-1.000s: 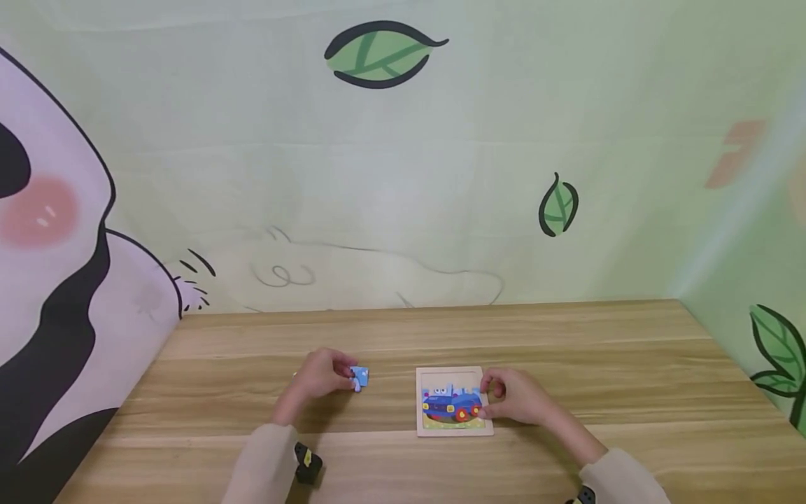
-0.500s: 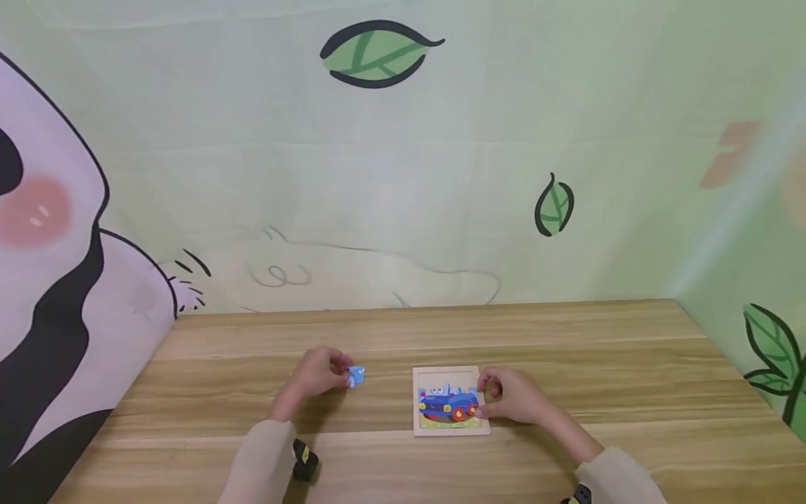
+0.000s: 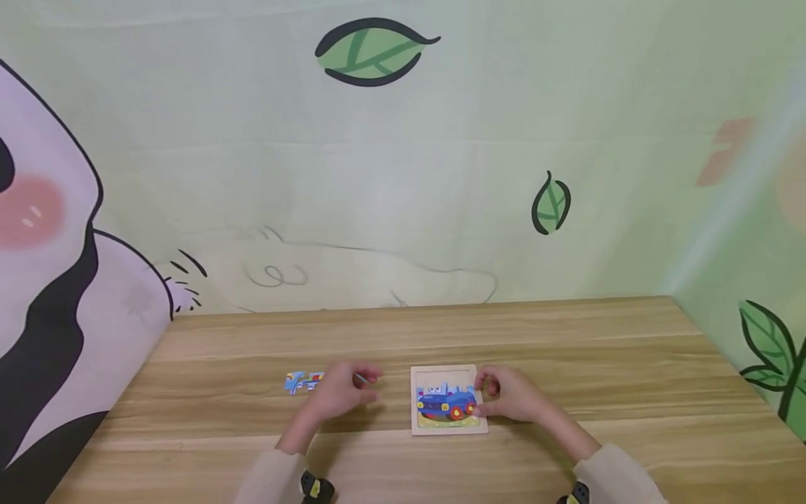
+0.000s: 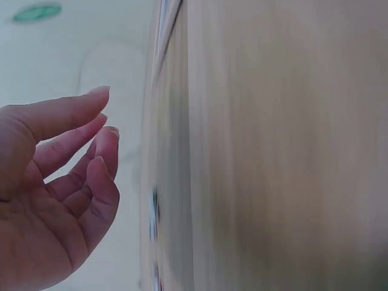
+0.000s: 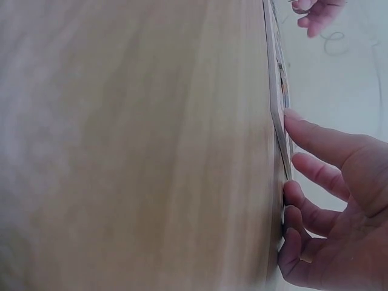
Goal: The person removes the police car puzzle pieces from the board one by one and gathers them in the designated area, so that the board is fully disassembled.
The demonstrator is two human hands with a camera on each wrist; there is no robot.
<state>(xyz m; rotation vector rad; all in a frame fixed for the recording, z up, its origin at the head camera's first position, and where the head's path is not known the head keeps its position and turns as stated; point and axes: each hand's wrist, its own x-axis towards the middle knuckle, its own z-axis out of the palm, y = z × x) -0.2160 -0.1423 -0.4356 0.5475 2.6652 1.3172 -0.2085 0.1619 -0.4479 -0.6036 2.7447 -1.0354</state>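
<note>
My left hand [image 3: 343,388] is above the table, left of a wooden puzzle frame [image 3: 413,413]. Between its thumb and fingers it pinches a puzzle piece [image 3: 362,379], seen almost edge-on as a thin bluish sliver. The left wrist view shows the curled fingers, but the piece cannot be made out there. With thumb and fingertips, my right hand [image 3: 513,395] holds the right edge of the frame, which lies flat. Inside the frame, a blue truck picture [image 3: 441,404] fills the lower part, and bare wood shows along the top.
More puzzle pieces [image 3: 305,382], blue with red and yellow parts, lie on the wooden table [image 3: 567,336] behind and left of my left hand, which partly covers them. A pale green wall cloth [image 3: 403,175] with leaf drawings rises behind the table.
My left hand has moved right with the puzzle piece, turning it edge-on. Pieces formerly behind that hand now show. My right hand has stayed on the frame; the head view has shifted slightly.
</note>
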